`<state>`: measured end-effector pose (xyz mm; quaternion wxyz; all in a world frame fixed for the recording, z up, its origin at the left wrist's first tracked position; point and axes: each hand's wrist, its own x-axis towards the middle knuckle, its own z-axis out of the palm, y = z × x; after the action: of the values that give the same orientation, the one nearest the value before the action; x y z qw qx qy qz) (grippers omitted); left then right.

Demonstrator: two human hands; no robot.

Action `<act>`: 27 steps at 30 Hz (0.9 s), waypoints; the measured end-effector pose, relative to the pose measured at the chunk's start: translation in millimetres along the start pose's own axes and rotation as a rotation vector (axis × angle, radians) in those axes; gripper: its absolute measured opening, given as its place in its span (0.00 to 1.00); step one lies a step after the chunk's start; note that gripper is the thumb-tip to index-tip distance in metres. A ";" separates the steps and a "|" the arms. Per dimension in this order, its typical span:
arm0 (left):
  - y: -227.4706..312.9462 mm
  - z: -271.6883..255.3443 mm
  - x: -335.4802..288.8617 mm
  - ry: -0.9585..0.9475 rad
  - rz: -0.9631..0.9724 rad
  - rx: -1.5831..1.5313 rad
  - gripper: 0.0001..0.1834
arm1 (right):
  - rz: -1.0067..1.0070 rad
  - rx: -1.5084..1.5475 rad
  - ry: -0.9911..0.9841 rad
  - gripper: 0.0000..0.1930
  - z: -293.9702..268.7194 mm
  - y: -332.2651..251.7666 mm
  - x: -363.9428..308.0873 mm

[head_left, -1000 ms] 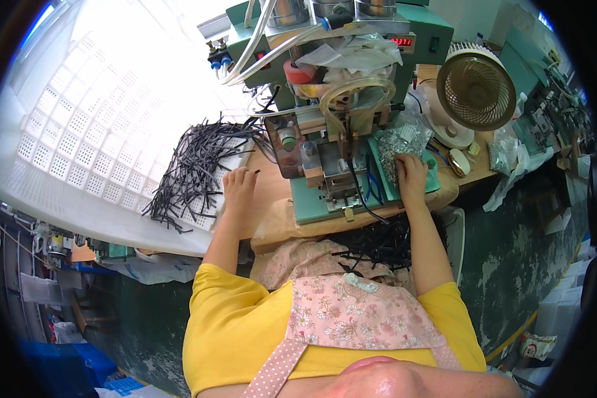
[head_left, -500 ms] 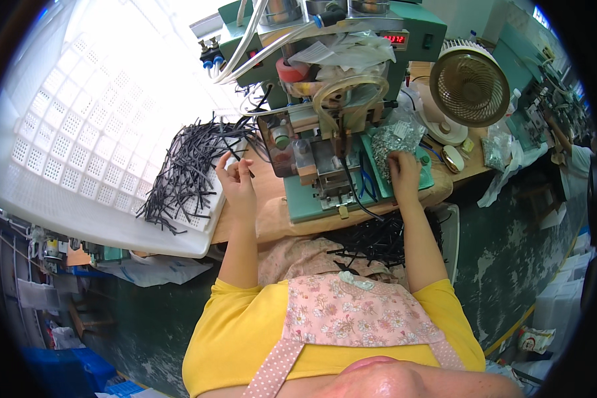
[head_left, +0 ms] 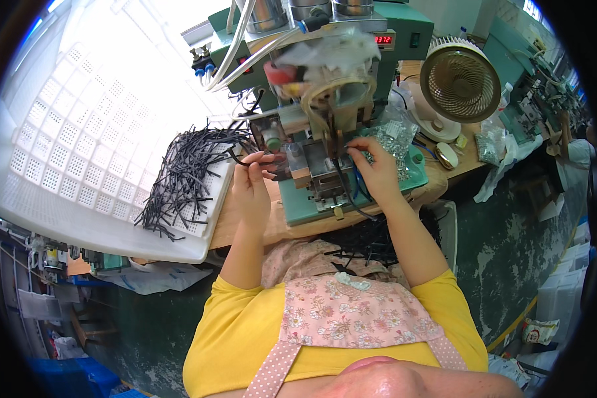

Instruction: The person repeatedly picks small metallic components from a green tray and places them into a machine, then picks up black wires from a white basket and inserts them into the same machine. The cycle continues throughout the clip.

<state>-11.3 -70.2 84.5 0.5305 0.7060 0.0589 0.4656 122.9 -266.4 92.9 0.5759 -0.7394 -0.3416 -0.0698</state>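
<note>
Black cord pieces [head_left: 182,179] lie in a loose heap on the near corner of a white perforated plastic tray [head_left: 79,166], to the person's left. The left hand [head_left: 252,182] is closed on one of these, a single black cord [head_left: 240,159], pinching it between thumb and fingertips just beside the heap and close to the front of a green bench machine [head_left: 325,132]. The right hand [head_left: 378,169] is at the machine's metal fixture [head_left: 318,176], fingers curled narrow around something small there; what it grips I cannot tell. Just behind the right hand lies a clear bag of small metal parts [head_left: 395,136]. A small round desk fan [head_left: 461,83] stands farther right on the wooden bench [head_left: 245,222]. More black cord pieces lie in the person's lap [head_left: 371,245], on a floral apron [head_left: 351,312].
</note>
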 end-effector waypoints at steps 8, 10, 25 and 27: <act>23.3 37.2 -10.0 -0.128 0.637 0.327 0.15 | 0.214 0.363 0.072 0.10 32.9 4.2 -2.9; 21.0 56.3 -18.3 -0.234 0.712 0.273 0.19 | 0.131 0.313 0.014 0.10 30.2 9.8 -2.9; -2.2 72.8 -29.8 -0.289 0.794 0.270 0.15 | -0.140 -0.751 0.122 0.12 -51.1 139.0 -43.2; -2.9 68.2 -33.4 -0.306 0.804 0.315 0.15 | -0.120 -0.738 0.046 0.13 -43.2 137.5 -34.0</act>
<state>20.4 -135.6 62.0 0.1966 0.8055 -0.2286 0.5102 190.2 -334.0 -20.4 0.2730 -0.8741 -0.3233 -0.2384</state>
